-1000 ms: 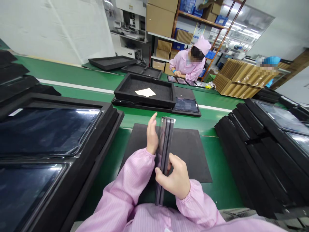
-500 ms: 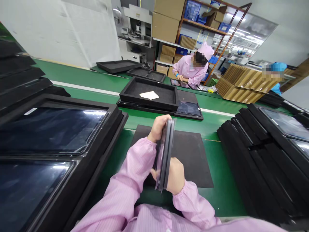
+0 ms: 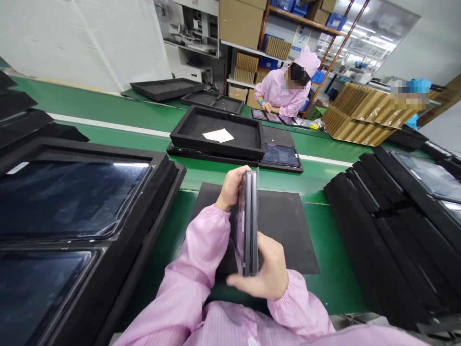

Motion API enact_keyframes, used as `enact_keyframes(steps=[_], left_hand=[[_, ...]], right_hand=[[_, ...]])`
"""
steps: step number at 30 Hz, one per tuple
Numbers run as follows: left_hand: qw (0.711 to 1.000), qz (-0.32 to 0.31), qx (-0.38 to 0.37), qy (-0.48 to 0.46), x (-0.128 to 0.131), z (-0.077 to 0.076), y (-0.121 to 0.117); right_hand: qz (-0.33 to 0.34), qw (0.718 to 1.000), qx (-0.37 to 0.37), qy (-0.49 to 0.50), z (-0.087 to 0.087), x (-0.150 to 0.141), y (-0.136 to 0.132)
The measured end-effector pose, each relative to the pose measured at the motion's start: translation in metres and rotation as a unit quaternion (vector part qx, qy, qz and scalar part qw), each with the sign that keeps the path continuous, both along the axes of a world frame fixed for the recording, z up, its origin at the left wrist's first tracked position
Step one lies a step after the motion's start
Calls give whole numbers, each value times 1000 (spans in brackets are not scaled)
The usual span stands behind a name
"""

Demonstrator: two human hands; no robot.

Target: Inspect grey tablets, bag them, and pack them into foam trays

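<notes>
Left hand (image 3: 230, 188): fingers grasped two upright tablets (image 3: 251, 223) at far end | right hand (image 3: 268, 269): thumb released, palm by near end | black mat (image 3: 281, 230): below

White sheeting (image 3: 86, 43) stands upright along the far left edge of the green surface (image 3: 144, 108). Behind, an equipment rack (image 3: 192, 36) adjoins stacked cartons (image 3: 240, 23). A rust-coloured shelf frame (image 3: 306, 20) carries blue bins (image 3: 336, 21). Upper right, a window (image 3: 374, 36) in a pale wall (image 3: 439, 43) shows rows of lit ceiling lamps (image 3: 367, 31).
</notes>
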State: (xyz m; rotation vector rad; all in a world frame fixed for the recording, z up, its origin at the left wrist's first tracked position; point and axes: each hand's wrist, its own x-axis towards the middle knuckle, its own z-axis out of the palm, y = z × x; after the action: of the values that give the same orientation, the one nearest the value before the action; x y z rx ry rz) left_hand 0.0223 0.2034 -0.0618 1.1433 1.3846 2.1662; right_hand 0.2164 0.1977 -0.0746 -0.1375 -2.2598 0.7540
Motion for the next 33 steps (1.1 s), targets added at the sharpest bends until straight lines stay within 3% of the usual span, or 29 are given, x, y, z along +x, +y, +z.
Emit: enact_keyframes(steps=[4, 11, 33], left_hand=[[1000, 3, 3, -5, -2, -3, 1], [1000, -3, -1, 2, 0, -3, 0], [999, 27, -15, -22, 2, 0, 2]], right_hand=[[27, 993, -65, 96, 12, 6, -7], [39, 993, -79, 78, 25, 6, -9], [46, 991, -102, 70, 19, 8, -5]])
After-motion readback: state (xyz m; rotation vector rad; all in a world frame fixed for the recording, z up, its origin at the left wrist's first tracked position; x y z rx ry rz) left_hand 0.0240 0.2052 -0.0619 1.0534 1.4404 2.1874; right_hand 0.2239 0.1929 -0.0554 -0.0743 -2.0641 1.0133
